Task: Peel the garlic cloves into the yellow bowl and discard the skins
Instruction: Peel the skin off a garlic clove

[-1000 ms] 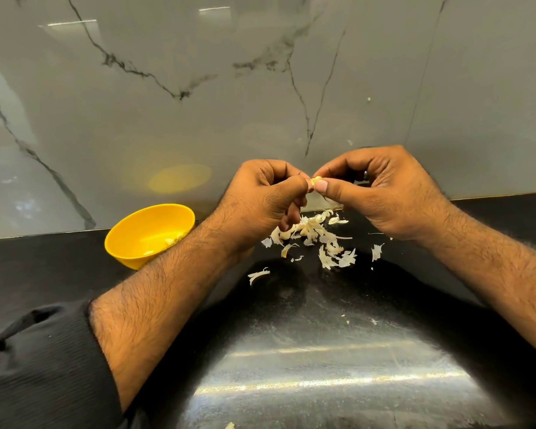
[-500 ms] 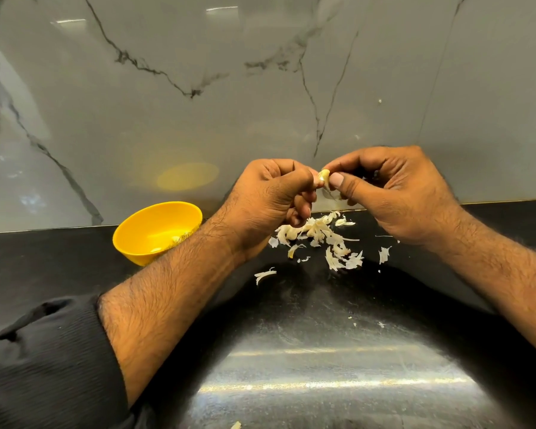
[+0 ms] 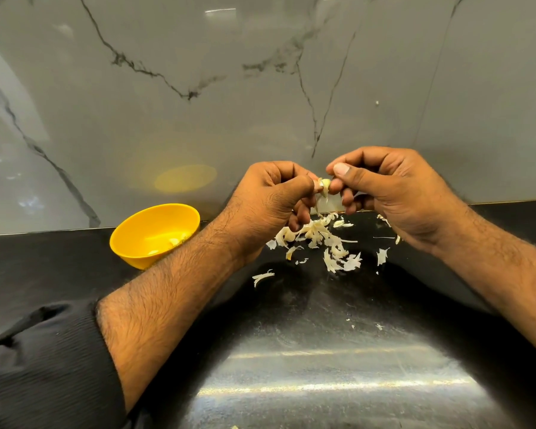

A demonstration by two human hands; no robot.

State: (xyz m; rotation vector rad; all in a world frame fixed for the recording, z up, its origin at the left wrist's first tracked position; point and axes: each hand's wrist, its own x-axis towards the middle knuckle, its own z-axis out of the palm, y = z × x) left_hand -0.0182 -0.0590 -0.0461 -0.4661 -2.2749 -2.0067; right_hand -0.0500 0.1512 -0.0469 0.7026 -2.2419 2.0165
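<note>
I've got 1 garlic clove [image 3: 325, 183] pinched between both hands up in the middle, my left hand [image 3: 271, 201] curled round its left end, my right hand [image 3: 393, 193] nipping the other end with thumb and fingertips, and a strip of skin hangs down off it. So this clove is only part stripped, I'd say. Over on the left, the yellow bowl [image 3: 130, 243] holds at least 2 peeled pieces, so some work is banked. The skins [image 3: 322, 239] lie scattered on the black counter [image 3: 59, 258] just below my hands, none discarded yet; that clean-up is all still to come
</note>
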